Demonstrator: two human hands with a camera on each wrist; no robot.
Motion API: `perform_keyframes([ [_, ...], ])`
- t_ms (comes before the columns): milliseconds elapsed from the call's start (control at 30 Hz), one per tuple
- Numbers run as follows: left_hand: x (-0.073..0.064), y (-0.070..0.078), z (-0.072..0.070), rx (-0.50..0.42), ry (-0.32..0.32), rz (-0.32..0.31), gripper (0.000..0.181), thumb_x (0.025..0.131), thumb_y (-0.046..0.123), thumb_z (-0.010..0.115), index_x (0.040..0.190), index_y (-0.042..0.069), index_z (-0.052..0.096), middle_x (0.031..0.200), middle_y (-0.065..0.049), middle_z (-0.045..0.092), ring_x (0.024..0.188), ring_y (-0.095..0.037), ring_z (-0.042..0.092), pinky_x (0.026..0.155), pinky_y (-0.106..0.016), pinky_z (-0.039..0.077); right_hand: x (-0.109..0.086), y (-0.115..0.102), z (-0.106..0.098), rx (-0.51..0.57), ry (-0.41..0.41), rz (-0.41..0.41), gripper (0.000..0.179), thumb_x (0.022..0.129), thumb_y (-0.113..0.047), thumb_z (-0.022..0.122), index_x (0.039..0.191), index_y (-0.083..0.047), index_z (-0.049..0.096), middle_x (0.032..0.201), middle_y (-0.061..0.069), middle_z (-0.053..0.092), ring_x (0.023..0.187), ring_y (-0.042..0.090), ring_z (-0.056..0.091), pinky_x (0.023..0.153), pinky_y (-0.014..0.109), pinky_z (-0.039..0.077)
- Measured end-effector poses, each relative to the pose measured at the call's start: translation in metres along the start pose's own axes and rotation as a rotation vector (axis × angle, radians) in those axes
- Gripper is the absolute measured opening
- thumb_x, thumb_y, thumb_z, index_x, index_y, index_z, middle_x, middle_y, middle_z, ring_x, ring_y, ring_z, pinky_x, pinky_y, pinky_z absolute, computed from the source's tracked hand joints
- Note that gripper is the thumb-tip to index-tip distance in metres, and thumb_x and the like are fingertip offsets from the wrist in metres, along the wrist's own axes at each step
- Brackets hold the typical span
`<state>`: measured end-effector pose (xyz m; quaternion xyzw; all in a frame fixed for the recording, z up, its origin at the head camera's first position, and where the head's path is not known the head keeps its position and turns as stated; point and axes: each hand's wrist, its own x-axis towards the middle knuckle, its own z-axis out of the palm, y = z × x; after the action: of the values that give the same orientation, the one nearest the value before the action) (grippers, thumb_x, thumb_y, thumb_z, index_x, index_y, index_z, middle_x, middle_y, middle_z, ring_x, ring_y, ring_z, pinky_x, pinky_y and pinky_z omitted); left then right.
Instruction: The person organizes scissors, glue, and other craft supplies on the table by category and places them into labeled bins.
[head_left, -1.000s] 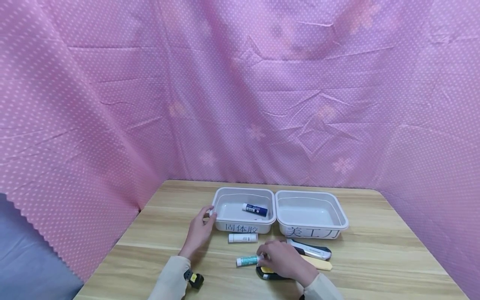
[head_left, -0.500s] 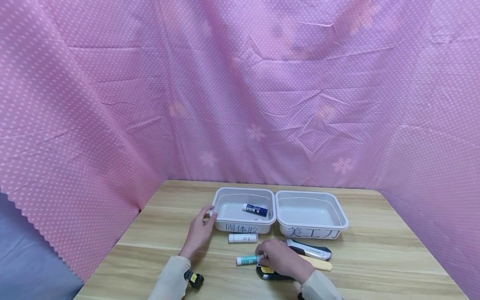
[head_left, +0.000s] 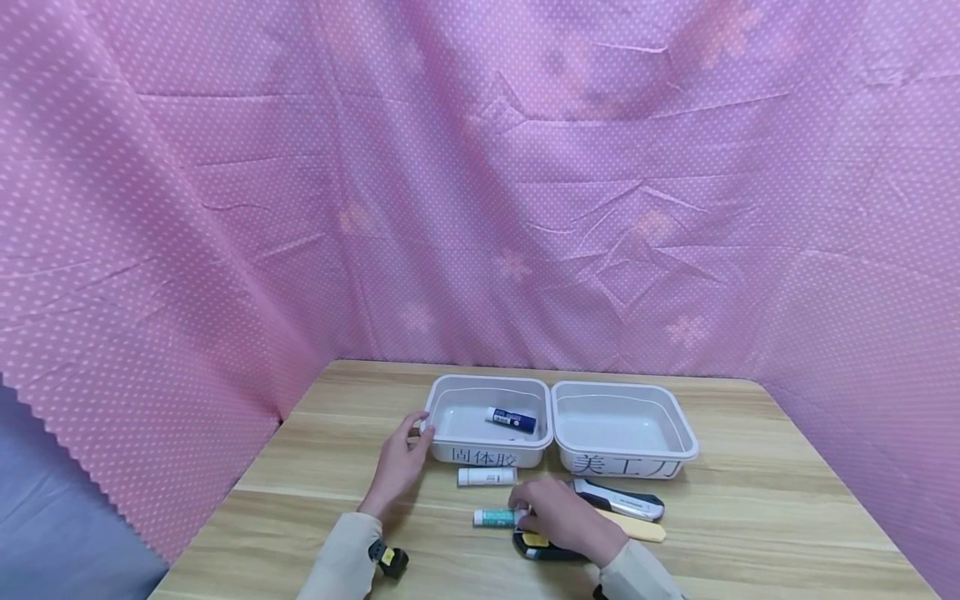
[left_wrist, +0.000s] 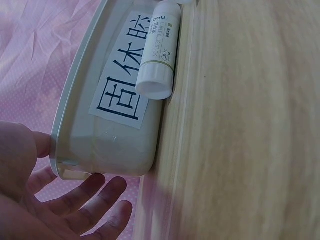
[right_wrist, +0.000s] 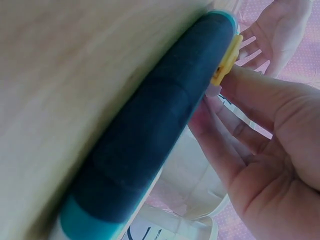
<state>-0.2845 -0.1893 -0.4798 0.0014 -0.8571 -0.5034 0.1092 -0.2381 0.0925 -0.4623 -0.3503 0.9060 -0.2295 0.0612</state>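
Note:
My left hand (head_left: 401, 467) touches the left corner of a white plastic box (head_left: 487, 451), fingers spread loosely along its end wall in the left wrist view. My right hand (head_left: 558, 518) pinches the right end of a green-labelled glue stick (head_left: 495, 518) between thumb and fingertips. Under that hand lies a black and yellow utility knife (head_left: 536, 546), looming large and dark in the right wrist view (right_wrist: 150, 120). A white glue stick (left_wrist: 159, 52) lies against the front of the left box. Inside this box is a dark blue glue stick (head_left: 512, 419).
Beside the left box stands a second white box (head_left: 626, 462), also labelled in front. A grey-and-black utility knife (head_left: 621, 502) and a pale yellow one (head_left: 637, 527) lie right of my right hand. Pink dotted cloth (head_left: 525, 208) hangs behind the wooden table (head_left: 765, 500).
My right hand has edged slightly left and the green-labelled glue stick has shifted slightly upward in the head view. My left hand stays at the box corner.

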Motion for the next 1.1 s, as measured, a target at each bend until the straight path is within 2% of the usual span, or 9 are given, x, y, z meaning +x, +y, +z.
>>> perform_keyframes([
  [333, 0.000, -0.001, 0.001, -0.005, -0.005, -0.019, 0.047, 0.106, 0.029, 0.056, 0.150, 0.014, 0.049, 0.129, -0.023, 0.063, 0.104, -0.030, 0.069, 0.083, -0.038, 0.060, -0.002, 0.001, -0.002, 0.040, 0.016, 0.007, 0.017, 0.088, -0.008, 0.078, 0.104, -0.015, 0.077, 0.092, -0.007, 0.074, 0.078, -0.003, 0.062, 0.070, 0.022, 0.054],
  [633, 0.000, -0.003, 0.002, -0.018, 0.003, -0.003, 0.046, 0.106, 0.028, 0.057, 0.148, 0.012, 0.050, 0.128, -0.025, 0.063, 0.103, -0.032, 0.070, 0.081, -0.039, 0.061, -0.002, 0.001, -0.007, 0.044, 0.090, -0.028, 0.017, 0.088, -0.008, 0.078, 0.104, -0.014, 0.077, 0.091, -0.008, 0.073, 0.074, -0.003, 0.059, 0.066, 0.020, 0.052],
  [900, 0.000, -0.002, 0.001, -0.010, 0.002, 0.009, 0.044, 0.106, 0.026, 0.056, 0.147, 0.010, 0.051, 0.126, -0.026, 0.064, 0.102, -0.032, 0.070, 0.079, -0.038, 0.060, -0.001, -0.001, -0.012, 0.036, 0.117, -0.033, 0.018, 0.088, -0.008, 0.079, 0.105, -0.016, 0.077, 0.093, -0.009, 0.074, 0.076, -0.003, 0.060, 0.067, 0.020, 0.053],
  [1100, 0.001, -0.001, 0.001, -0.002, 0.001, -0.001, 0.044, 0.106, 0.026, 0.056, 0.147, 0.011, 0.051, 0.127, -0.025, 0.063, 0.103, -0.031, 0.070, 0.080, -0.038, 0.060, 0.000, -0.003, -0.018, 0.049, 0.139, -0.034, 0.020, 0.090, -0.008, 0.076, 0.109, -0.015, 0.077, 0.099, -0.007, 0.075, 0.083, -0.001, 0.063, 0.073, 0.022, 0.056],
])
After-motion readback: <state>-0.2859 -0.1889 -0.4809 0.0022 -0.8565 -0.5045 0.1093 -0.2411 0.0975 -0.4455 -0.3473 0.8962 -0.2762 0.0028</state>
